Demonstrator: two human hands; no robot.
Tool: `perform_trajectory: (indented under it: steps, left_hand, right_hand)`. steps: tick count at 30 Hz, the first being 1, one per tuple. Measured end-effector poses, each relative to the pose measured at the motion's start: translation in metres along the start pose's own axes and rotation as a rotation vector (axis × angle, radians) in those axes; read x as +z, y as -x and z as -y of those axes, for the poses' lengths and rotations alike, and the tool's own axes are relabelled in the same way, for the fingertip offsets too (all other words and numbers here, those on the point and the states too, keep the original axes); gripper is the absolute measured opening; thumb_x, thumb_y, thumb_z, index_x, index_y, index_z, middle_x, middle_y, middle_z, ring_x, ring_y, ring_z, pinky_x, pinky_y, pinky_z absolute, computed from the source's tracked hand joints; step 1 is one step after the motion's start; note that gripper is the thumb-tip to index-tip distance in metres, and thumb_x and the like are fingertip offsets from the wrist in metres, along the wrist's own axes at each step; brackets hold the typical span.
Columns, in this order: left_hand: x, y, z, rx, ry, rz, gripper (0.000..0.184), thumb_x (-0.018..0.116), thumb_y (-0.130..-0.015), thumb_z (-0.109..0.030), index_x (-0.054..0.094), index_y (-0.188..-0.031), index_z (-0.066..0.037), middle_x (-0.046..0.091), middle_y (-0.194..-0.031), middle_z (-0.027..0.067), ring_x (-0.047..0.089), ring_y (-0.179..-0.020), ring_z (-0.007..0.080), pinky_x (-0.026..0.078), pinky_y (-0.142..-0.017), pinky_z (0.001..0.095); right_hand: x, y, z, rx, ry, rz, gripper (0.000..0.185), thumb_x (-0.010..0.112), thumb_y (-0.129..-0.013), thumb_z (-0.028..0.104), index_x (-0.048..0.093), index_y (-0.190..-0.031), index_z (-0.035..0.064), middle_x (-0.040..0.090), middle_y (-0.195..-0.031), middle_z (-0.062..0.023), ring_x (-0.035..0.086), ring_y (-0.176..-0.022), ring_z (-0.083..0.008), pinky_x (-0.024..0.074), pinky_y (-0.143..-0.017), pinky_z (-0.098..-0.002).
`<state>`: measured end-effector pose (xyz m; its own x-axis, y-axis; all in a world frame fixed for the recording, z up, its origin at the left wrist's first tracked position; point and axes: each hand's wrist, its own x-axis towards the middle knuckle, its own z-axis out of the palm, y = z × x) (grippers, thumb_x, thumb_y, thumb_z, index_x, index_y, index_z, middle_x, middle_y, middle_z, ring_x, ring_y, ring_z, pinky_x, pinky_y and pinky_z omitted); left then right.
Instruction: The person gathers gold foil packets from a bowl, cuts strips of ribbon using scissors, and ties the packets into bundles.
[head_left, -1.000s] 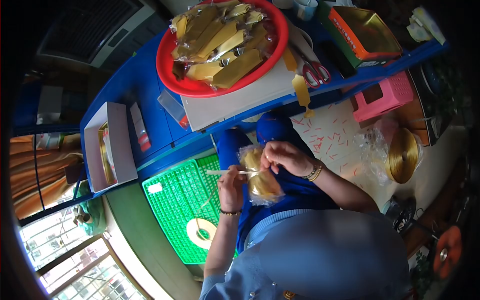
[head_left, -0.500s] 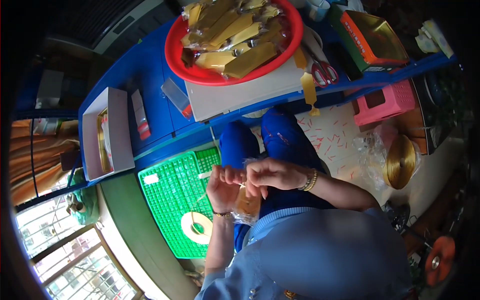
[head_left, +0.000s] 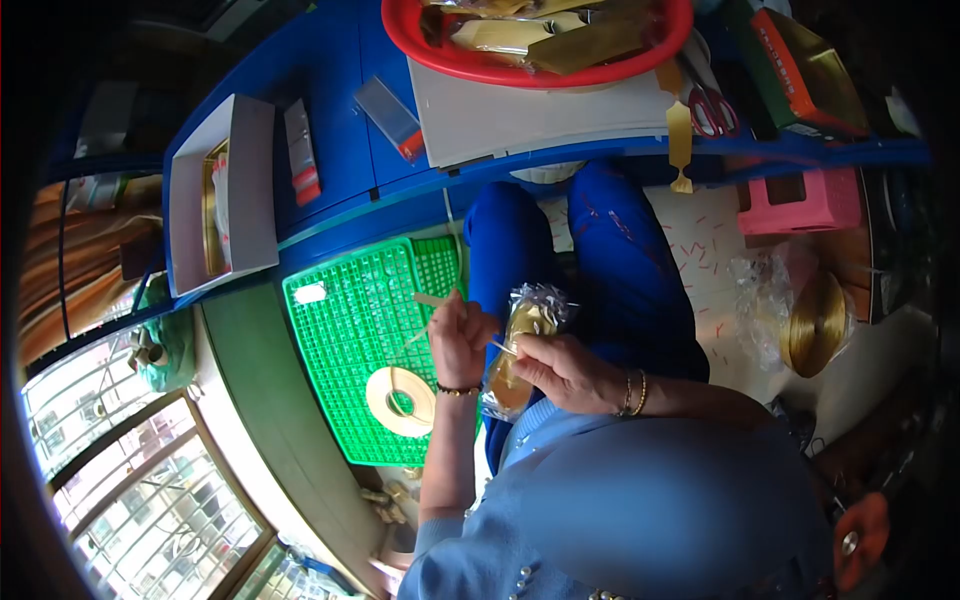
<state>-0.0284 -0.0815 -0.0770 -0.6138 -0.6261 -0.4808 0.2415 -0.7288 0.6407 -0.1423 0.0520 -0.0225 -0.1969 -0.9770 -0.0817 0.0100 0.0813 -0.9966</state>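
Note:
My left hand (head_left: 461,340) is closed on a narrow pale strip (head_left: 431,299), whose flat end sticks out beyond the fingers. Between the two hands a thin pale length (head_left: 501,347) runs to the pinched thumb and fingers of my right hand (head_left: 570,370). Under and beside them, on my lap, lies a gold packet (head_left: 512,390) in clear crinkled wrap, partly covered by my right hand. A roll of pale strip (head_left: 398,402) rests on a green plastic crate (head_left: 340,340) at the left.
Ahead is a blue table (head_left: 330,120) with a red basin (head_left: 560,78) of wrapped gold packets, scissors (head_left: 712,110), a white box (head_left: 255,200) and a tin (head_left: 800,80). A pink stool (head_left: 805,205) and a gold coil (head_left: 815,325) are at the right.
The view has shifted, so the table sits higher. My hands have moved apart, showing more of the gold packet and the pale strip between them.

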Motion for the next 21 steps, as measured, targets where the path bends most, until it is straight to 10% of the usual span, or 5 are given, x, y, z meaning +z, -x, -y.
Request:
perform_trajectory:
  steps: [5,15,16,21]
  left_hand:
    - [-0.015,-0.007,0.006,0.024,-0.021,-0.057,0.039,0.044,-0.096,-0.023,0.031,-0.060,-0.015,0.025,-0.047,-0.0038,0.021,-0.040,0.0083,0.026,-0.041,0.0270]
    - [-0.029,-0.015,-0.006,-0.061,-0.079,-0.093,0.039,0.043,-0.098,-0.028,0.040,-0.063,-0.011,0.036,-0.049,0.0015,0.039,-0.044,0.0159,0.040,-0.055,0.0328]
    - [-0.045,-0.011,-0.012,-0.021,-0.201,0.092,0.039,0.046,-0.097,-0.037,0.055,-0.079,-0.004,0.058,-0.069,0.0085,0.058,-0.067,0.0218,0.047,-0.069,0.0345]
    - [-0.077,0.038,-0.021,0.065,-0.808,0.043,0.058,0.056,-0.091,-0.044,0.049,-0.125,0.001,0.059,-0.117,0.0095,0.058,-0.102,0.0190,0.046,-0.083,0.0313]
  right_hand:
    - [0.002,0.014,0.006,0.047,0.009,-0.028,0.024,0.052,-0.094,0.020,0.045,-0.082,0.0005,0.053,-0.069,-0.0200,0.057,-0.066,-0.0371,0.0419,-0.056,-0.0381]
    - [0.006,-0.005,-0.018,0.166,-0.115,0.025,0.025,0.047,-0.097,0.023,0.047,-0.083,0.0021,0.045,-0.061,-0.0034,0.043,-0.058,-0.0094,0.0387,-0.055,-0.0295]
    - [0.007,-0.006,-0.018,0.168,-0.124,0.035,0.026,0.046,-0.098,0.023,0.048,-0.082,0.0023,0.046,-0.061,-0.0032,0.044,-0.058,-0.0094,0.0391,-0.055,-0.0293]
    - [0.005,-0.008,-0.023,0.135,-0.134,0.065,0.029,0.044,-0.099,0.025,0.049,-0.081,0.0034,0.048,-0.063,-0.0018,0.047,-0.059,-0.0095,0.0407,-0.057,-0.0280]
